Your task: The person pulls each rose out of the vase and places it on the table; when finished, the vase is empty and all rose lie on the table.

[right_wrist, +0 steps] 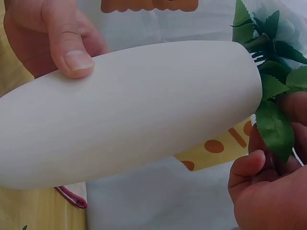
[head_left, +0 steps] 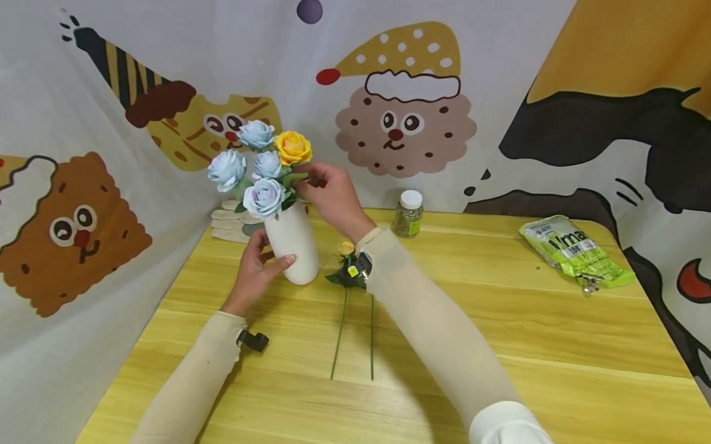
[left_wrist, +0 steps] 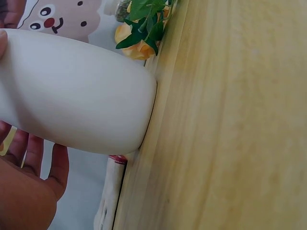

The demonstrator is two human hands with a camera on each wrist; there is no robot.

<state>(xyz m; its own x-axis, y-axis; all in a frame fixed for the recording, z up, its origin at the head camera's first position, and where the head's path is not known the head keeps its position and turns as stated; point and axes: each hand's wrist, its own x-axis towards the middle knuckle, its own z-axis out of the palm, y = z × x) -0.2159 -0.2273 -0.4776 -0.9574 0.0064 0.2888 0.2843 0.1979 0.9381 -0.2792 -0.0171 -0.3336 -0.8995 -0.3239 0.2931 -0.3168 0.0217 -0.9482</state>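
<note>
A white vase point(head_left: 296, 249) stands on the table, leaning slightly, with several pale blue roses point(head_left: 264, 198) and a yellow rose point(head_left: 293, 148) at its mouth. My left hand point(head_left: 257, 274) grips the vase's side, thumb on the near face and fingers behind, as the left wrist view shows too. Beside the rim, my right hand point(head_left: 335, 194) pinches the yellow rose among its green leaves point(right_wrist: 275, 128). The stem between those fingers is hidden. Right of the vase lie yellow-orange flowers point(left_wrist: 139, 49) with dark leaves and two long green stems point(head_left: 373, 340), partly covered by my right wrist.
At the table's back edge are a small jar point(head_left: 408, 217) with a white lid and, behind the vase, pale gloves point(head_left: 226, 223). A green and white packet point(head_left: 573, 249) lies at the right, a small metal item point(head_left: 590, 282) by it. A cartoon-printed cloth point(head_left: 314, 64) hangs behind.
</note>
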